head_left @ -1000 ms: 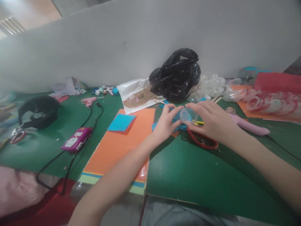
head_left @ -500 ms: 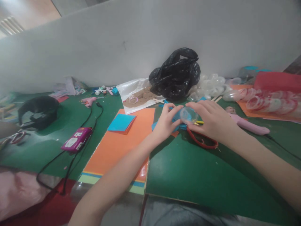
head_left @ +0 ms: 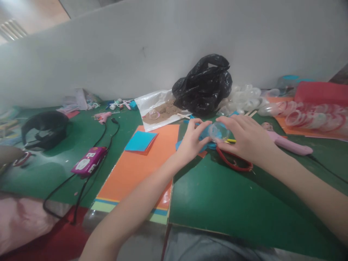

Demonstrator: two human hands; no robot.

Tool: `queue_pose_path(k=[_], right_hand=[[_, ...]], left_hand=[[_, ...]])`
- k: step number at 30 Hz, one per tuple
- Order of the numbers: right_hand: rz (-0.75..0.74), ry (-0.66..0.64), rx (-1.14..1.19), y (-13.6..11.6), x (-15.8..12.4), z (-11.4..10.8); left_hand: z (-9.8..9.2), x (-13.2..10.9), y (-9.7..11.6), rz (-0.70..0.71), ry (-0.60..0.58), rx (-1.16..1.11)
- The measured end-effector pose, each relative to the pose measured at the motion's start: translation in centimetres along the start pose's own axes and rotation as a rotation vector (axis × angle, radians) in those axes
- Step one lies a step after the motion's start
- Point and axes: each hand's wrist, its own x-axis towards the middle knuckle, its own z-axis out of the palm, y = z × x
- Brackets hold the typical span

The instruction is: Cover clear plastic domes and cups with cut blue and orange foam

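Near the edge of the green surface (head_left: 217, 210), the left hand (head_left: 191, 141) and right hand (head_left: 246, 139) grasp a clear plastic dome (head_left: 218, 131) between their fingertips, above crumpled blue paper (head_left: 205, 139). A red loop (head_left: 233, 163) lies just nearer; a black plastic bag (head_left: 202, 85) sits far.

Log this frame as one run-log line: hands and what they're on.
left hand: clear plastic dome, blue paper | right hand: fingertips on dome | beneath: red loop
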Motion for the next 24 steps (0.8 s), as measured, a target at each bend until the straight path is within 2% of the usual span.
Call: queue_pose_path(k=[24], right_hand=[[-0.038,0.02,-0.044,0.12,0.01,0.11]], left_hand=[[0.22,-0.05,-0.36,0.058,0.059,0.007]])
